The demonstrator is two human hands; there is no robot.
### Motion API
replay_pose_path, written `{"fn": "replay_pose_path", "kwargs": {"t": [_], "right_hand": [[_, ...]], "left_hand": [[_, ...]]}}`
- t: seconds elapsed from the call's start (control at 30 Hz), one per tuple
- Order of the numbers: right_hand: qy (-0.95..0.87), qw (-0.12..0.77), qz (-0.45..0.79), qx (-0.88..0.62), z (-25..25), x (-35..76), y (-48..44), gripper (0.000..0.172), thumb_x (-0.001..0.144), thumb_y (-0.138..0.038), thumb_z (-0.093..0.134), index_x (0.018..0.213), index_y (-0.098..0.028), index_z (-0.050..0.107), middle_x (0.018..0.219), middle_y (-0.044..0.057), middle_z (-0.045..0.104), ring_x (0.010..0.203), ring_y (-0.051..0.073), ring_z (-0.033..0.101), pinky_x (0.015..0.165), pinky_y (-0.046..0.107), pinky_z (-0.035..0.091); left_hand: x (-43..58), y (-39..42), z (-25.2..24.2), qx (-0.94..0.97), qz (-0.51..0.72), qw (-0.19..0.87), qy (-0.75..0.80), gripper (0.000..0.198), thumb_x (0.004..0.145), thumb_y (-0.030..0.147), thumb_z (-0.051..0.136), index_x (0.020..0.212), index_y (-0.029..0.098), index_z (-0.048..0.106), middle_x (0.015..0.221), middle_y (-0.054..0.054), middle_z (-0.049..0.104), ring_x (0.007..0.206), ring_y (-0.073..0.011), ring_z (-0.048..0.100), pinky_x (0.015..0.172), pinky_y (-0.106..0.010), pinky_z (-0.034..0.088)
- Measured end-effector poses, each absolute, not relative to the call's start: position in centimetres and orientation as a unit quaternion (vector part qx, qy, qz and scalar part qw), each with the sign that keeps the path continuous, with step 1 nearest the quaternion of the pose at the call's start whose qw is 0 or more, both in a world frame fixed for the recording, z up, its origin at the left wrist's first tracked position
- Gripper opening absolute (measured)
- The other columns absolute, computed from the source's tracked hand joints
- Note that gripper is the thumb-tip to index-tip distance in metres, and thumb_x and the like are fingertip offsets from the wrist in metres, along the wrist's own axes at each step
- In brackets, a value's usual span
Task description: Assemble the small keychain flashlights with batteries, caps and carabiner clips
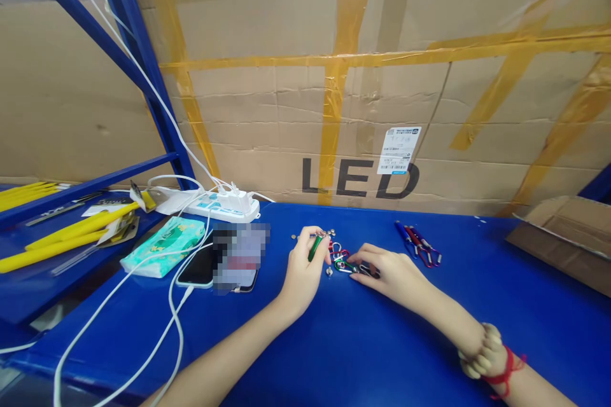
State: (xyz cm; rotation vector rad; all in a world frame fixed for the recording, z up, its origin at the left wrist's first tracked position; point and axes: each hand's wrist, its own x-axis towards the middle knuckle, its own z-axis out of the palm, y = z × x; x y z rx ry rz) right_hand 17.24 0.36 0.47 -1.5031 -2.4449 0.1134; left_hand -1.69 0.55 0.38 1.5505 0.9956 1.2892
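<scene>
In the head view, my left hand (301, 272) is closed on a green carabiner (314, 248), pinched upright between thumb and fingers. My right hand (392, 275) reaches down to the blue tabletop, its thumb and fingers curled round a dark carabiner (368, 270). Between both hands lies a small loose group of red and green carabiners (340, 259), partly covered by my fingers. A small metal piece (329, 271) rests just in front of them, and several more tiny round pieces (331, 233) lie behind my left hand.
Blue and red carabiners (418, 243) lie side by side at the right. Phones (195, 270), a green tissue pack (165, 247), a power strip (219, 206) and trailing white cables are at the left. A large cardboard box (267, 133) stands behind; another carton (563, 241) is far right.
</scene>
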Motion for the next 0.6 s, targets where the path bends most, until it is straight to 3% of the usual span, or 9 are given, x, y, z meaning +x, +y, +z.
{"fn": "replay_pose_path", "kwargs": {"t": [0.2, 0.37, 0.6], "right_hand": [[-0.855, 0.156, -0.029, -0.493, -0.4, 16.9, 0.4, 0.016, 0.085, -0.030, 0.054, 0.091, -0.025, 0.067, 0.093, 0.003, 0.065, 0.084, 0.017, 0.063, 0.061, 0.024, 0.049], [-0.870, 0.168, -0.065, -0.459, -0.9, 16.9, 0.7, 0.017, 0.085, -0.024, 0.052, 0.079, -0.023, 0.068, 0.087, 0.003, 0.065, 0.077, 0.015, 0.061, 0.059, 0.023, 0.048], [-0.861, 0.186, -0.022, -0.474, -0.8, 16.6, 0.5, 0.013, 0.083, -0.020, 0.054, 0.078, -0.022, 0.065, 0.090, 0.002, 0.066, 0.080, 0.016, 0.063, 0.062, 0.025, 0.050]], "left_hand": [[-1.5, 0.7, 0.0, 0.637, 0.512, 0.420, 0.395, 0.023, 0.085, 0.036, 0.049, 0.094, 0.018, 0.059, 0.085, -0.003, 0.062, 0.075, -0.0133, 0.055, 0.070, -0.024, 0.042], [-1.3, 0.8, -0.4, 0.635, 0.486, 0.454, 0.394, 0.028, 0.086, 0.041, 0.044, 0.090, 0.016, 0.057, 0.065, 0.001, 0.052, 0.061, -0.0115, 0.050, 0.061, -0.024, 0.040], [-1.2, 0.8, -0.7, 0.644, 0.470, 0.449, 0.403, 0.030, 0.090, 0.044, 0.035, 0.074, 0.019, 0.041, 0.058, 0.004, 0.048, 0.059, -0.0109, 0.047, 0.066, -0.026, 0.038]]}}
